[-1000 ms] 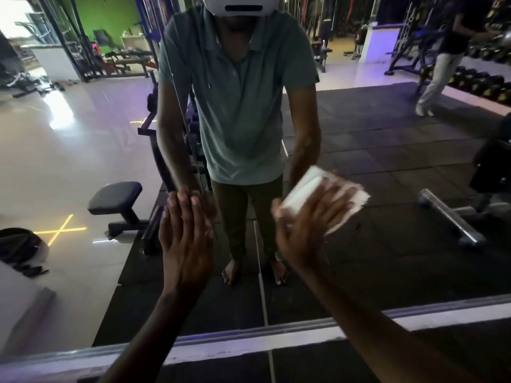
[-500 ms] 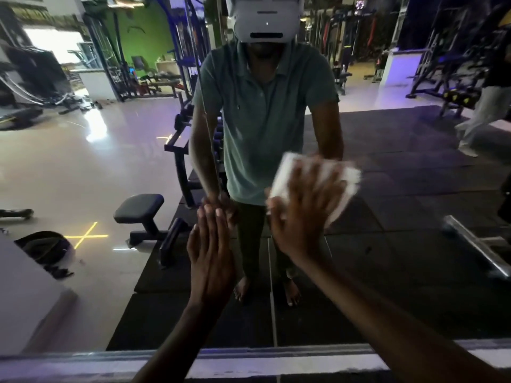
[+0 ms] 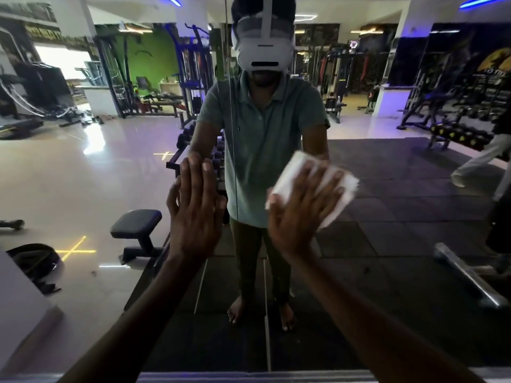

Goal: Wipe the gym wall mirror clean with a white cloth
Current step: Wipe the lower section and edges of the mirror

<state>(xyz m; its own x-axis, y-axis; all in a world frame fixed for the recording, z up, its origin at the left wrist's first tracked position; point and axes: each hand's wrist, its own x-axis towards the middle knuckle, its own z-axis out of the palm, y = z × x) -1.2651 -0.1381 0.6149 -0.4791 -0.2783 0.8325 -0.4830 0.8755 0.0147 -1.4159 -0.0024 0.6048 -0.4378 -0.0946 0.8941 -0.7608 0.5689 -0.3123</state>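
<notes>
The gym wall mirror (image 3: 401,217) fills the view and reflects me and the gym behind me. A vertical seam between two mirror panels runs down near the middle. My right hand (image 3: 301,211) presses a folded white cloth (image 3: 329,186) flat against the glass at about chest height, fingers spread over it. My left hand (image 3: 196,211) rests flat on the glass just left of the seam, fingers together and pointing up, holding nothing.
A pale ledge (image 3: 249,376) runs along the mirror's bottom edge. A white block (image 3: 19,308) sits at the lower left. Reflected in the glass are a black bench, a dumbbell rack, weight machines and another person walking at the far right.
Both hands have slid upward on the glass, the right one carrying the cloth up and slightly right. My view has tilted up, showing more of the upper mirror.
</notes>
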